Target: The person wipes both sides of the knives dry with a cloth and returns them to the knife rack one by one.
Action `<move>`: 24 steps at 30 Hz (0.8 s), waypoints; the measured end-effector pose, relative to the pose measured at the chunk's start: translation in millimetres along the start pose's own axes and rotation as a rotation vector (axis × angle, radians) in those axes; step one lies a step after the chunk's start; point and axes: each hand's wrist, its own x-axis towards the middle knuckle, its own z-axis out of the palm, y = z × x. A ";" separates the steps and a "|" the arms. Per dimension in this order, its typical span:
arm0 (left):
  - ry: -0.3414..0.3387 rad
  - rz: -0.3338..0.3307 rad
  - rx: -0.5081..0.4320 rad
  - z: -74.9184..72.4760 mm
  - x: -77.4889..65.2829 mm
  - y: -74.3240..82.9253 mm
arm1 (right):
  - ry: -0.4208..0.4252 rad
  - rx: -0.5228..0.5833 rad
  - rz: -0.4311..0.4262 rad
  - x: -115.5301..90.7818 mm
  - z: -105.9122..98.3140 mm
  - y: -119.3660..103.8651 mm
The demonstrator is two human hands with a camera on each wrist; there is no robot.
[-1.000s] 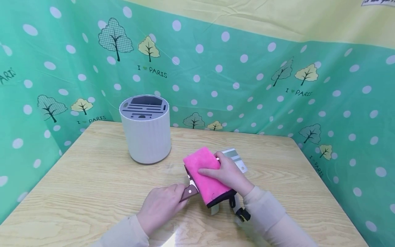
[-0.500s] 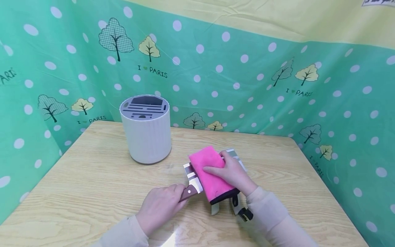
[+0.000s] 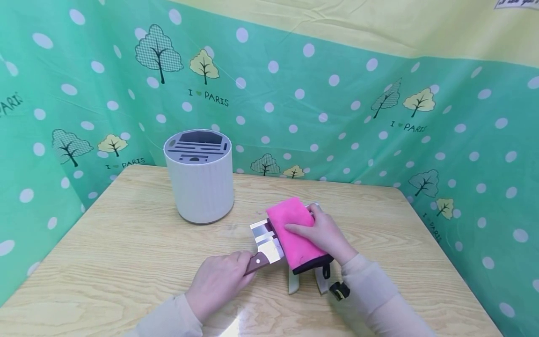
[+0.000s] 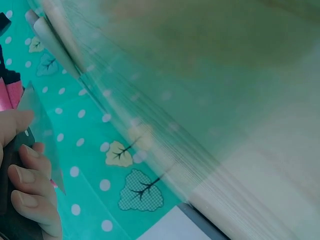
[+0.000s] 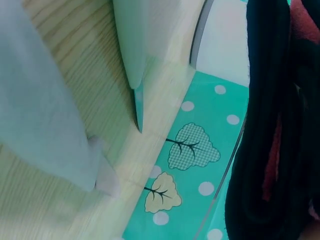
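My left hand (image 3: pixel 221 281) grips a cleaver (image 3: pixel 258 263) by its brown riveted handle, with the broad shiny blade pointing up and right. A pink cloth (image 3: pixel 294 234) with a black edge covers the far part of that blade. My right hand (image 3: pixel 324 234) holds the cloth, its thumb on top and its other fingers largely hidden. In the left wrist view, fingers (image 4: pixel 32 177) curl round the dark handle. Below the cloth, a pale green knife handle (image 3: pixel 293 282) and a second pale handle (image 3: pixel 322 280) lie on the table. The right wrist view shows the cloth's folded black edge (image 5: pixel 265 125).
A white ribbed knife block (image 3: pixel 202 192) with a slotted grey top stands at the back left of the wooden table (image 3: pixel 126 243). Behind hangs a green polka-dot curtain (image 3: pixel 294 126). A small black object (image 3: pixel 339 290) sits beside the right sleeve.
My right hand and the pink cloth have slid right along the cleaver blade, so more shiny metal shows near the handle. The left hand and handle have stayed nearly still.
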 end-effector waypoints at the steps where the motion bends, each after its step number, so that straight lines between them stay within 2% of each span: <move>1: -0.003 -0.002 0.002 -0.1 0.2 0.1 | 0.000 0.007 0.004 0.6 -0.9 0.8; 8: -0.013 -0.006 -0.001 0.2 0.2 0.0 | 0.001 0.045 0.028 4.3 -8.2 7.1; 24: 0.011 0.003 0.002 0.5 -1.1 0.1 | 0.046 0.012 0.070 10.8 -27.0 25.3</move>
